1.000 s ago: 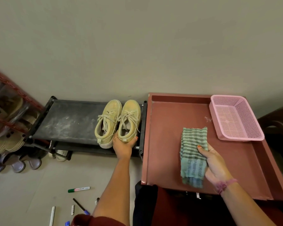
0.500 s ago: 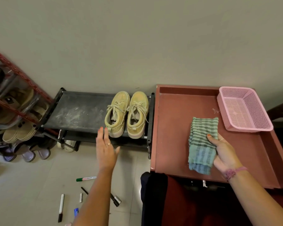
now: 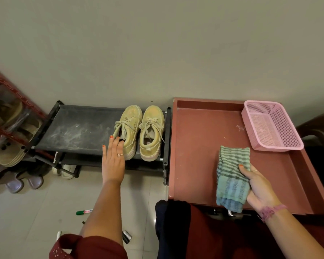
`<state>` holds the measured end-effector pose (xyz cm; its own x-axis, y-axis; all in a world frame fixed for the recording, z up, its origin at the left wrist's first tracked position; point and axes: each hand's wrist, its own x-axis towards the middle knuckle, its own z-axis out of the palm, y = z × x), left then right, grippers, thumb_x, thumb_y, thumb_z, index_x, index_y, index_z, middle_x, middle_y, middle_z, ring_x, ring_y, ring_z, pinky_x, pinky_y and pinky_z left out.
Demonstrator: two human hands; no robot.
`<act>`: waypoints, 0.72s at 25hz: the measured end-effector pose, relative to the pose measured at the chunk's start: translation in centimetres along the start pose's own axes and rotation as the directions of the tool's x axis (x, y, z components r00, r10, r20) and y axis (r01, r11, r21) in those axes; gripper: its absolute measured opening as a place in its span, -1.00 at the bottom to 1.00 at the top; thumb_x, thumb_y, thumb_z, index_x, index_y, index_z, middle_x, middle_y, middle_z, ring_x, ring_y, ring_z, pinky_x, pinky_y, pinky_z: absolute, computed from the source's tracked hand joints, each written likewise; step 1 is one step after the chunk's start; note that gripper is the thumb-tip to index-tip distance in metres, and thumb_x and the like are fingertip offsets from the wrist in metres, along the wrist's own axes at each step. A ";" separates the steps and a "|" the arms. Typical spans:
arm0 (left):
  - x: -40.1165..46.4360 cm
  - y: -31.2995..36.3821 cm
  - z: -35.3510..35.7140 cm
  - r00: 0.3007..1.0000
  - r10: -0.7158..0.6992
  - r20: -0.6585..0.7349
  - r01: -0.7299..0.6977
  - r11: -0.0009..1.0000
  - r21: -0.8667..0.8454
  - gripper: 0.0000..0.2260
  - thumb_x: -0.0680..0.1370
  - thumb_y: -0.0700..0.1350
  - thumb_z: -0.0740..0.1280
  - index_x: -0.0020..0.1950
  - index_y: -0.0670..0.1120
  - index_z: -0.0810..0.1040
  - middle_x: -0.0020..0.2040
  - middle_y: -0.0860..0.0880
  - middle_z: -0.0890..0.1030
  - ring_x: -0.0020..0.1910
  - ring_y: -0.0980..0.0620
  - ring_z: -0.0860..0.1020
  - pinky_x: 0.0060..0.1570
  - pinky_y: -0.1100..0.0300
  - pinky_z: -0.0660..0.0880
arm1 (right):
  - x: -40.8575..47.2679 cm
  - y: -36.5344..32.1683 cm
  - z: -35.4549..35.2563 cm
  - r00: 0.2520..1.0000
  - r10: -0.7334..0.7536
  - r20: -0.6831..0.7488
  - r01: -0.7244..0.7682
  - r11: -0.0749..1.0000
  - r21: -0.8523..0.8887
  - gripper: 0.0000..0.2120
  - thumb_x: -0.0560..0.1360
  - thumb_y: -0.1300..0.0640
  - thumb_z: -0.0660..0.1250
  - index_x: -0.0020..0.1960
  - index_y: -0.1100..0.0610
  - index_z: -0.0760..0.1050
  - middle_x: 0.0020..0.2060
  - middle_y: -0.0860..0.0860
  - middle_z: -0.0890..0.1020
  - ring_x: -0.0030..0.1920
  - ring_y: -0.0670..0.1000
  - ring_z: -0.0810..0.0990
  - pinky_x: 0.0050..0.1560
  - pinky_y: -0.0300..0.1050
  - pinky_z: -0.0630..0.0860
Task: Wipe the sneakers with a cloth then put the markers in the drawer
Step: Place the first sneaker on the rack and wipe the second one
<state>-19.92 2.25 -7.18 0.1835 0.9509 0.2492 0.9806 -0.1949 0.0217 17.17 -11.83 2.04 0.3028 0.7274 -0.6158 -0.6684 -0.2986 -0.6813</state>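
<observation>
Sneakers (image 3: 139,131): pair of pale yellow lace-up shoes, side by side, toes toward the wall, on the top tier of the black shoe rack (image 3: 77,128); located just beyond the left hand.
Left sneaker (image 3: 128,128): heel end lies directly at the left fingertips; actual contact cannot be confirmed.
Right sneaker (image 3: 151,132): stands between the left sneaker and the rack's end post, apart from both hands.
Left hand (image 3: 113,159): extended forward, palm down, fingers straight and held together, grasping nothing; a ring shows on one finger.
Right hand (image 3: 258,186): fingers and thumb curled round the cloth, thumb on top.
Cloth (image 3: 232,176): green-and-blue striped, folded, grasped along its right edge; upper part lies over the red tray-top table (image 3: 200,146), lower end hangs past the near edge.
Pink basket (image 3: 271,126): mesh plastic, at the far corner of the red surface, beyond the right hand and apart from the cloth.
Green marker (image 3: 84,212): lies on the tiled floor, left of the left forearm.
Other markers: a white one (image 3: 58,235) and a black one (image 3: 126,236) lie on the floor close to the left sleeve, each partly hidden.
Second rack (image 3: 9,128): red-framed, holding sandals, well to the left of the left hand.
</observation>
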 end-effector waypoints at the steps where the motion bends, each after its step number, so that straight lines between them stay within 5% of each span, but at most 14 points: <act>1: 0.1 0.1 0.1 1.000 -0.022 -0.005 0.022 1.000 -0.021 -0.37 0.33 -0.49 0.40 0.33 -0.20 0.30 0.37 -0.23 0.41 0.50 -0.21 0.22 0.42 -0.23 0.20 | 0.0 -0.1 -0.3 1.000 0.000 0.002 0.000 1.000 -0.004 -0.71 0.60 0.26 0.14 0.28 0.16 0.47 0.10 0.15 0.64 -0.02 0.07 0.68 -0.20 -0.05 0.65; 5: 0.4 -0.2 -0.3 0.995 -0.098 0.033 0.101 0.990 -0.102 -0.41 0.29 -0.48 0.40 0.28 -0.24 0.36 0.29 -0.25 0.46 0.48 -0.23 0.25 0.42 -0.27 0.19 | -0.3 -0.6 -1.5 1.000 0.006 -0.002 -0.006 1.000 0.004 -0.70 0.59 0.25 0.15 0.29 0.15 0.47 0.12 0.15 0.63 0.04 0.10 0.66 -0.12 0.01 0.64; 9: 0.5 -1.0 -3.1 0.984 -0.159 0.085 0.174 0.958 -0.228 -0.35 0.29 -0.33 0.52 0.32 -0.26 0.35 0.37 -0.25 0.39 0.54 -0.17 0.13 0.48 -0.13 -0.10 | -0.9 -1.1 -1.8 1.000 0.016 -0.006 -0.016 0.999 0.028 -0.72 0.59 0.25 0.15 0.26 0.15 0.48 0.11 0.15 0.64 0.03 0.10 0.66 -0.09 0.04 0.64; 18: 0.6 1.5 -16.0 1.000 0.011 -0.004 -0.011 0.865 -0.501 -0.27 0.26 -0.21 0.56 0.35 -0.14 0.30 0.39 -0.11 0.35 0.46 -0.09 0.22 0.51 -0.02 -0.21 | -3.9 -3.0 -1.7 0.998 -0.039 0.039 0.034 0.992 0.125 -0.74 0.60 0.25 0.16 0.25 0.19 0.48 0.02 0.14 0.67 -0.06 0.07 0.69 -0.19 -0.02 0.65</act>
<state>-19.49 -1.33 8.52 0.1935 0.9477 0.2536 0.8118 -0.2999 0.5011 19.22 -14.79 5.80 0.3016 0.7621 -0.5729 -0.7376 -0.1942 -0.6467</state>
